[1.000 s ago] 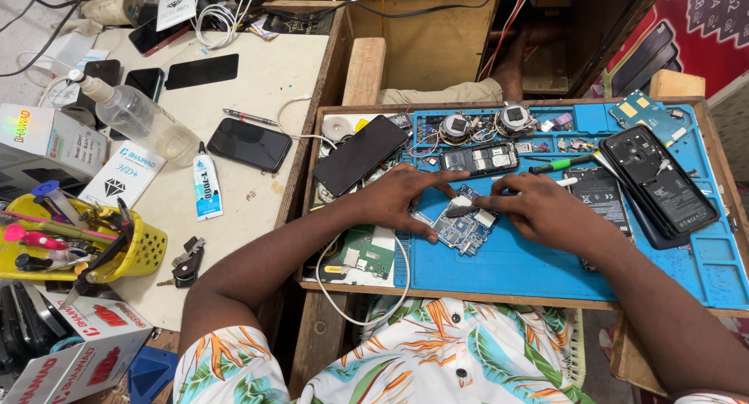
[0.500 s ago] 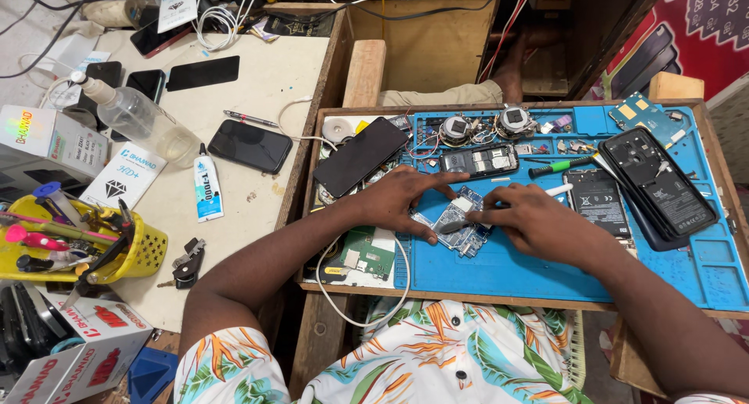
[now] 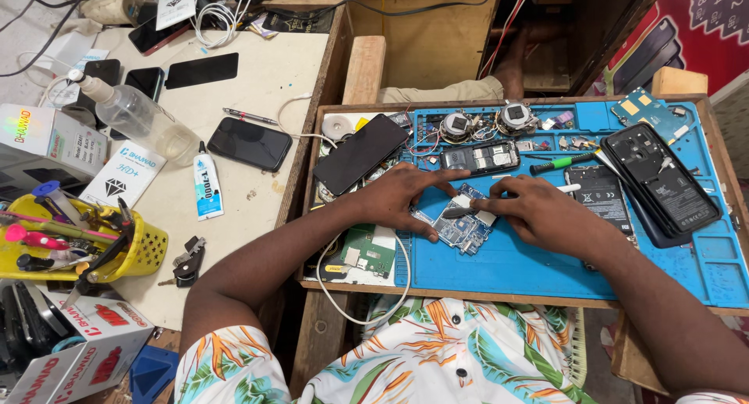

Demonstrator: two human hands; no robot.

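A small blue phone circuit board [image 3: 460, 231] lies on the blue work mat [image 3: 546, 271]. My left hand [image 3: 406, 197] rests flat on the mat and pins the board's left side with its fingers. My right hand [image 3: 538, 213] grips a thin dark tool [image 3: 460, 211] whose tip touches the top of the board. A green circuit board [image 3: 365, 252] lies by my left wrist, with a white cable [image 3: 367, 310] looping over the mat's front edge.
On the mat lie a black phone [image 3: 360, 153], a green-handled screwdriver [image 3: 562, 164], opened phone backs [image 3: 659, 182] and small parts. The white table at left holds phones [image 3: 250, 143], a glue tube [image 3: 207, 187], a clear bottle [image 3: 140, 119] and a yellow tool basket [image 3: 117, 252].
My right hand has shifted left toward the board and now presses the tool onto it. My left hand has stayed on the board's left side.
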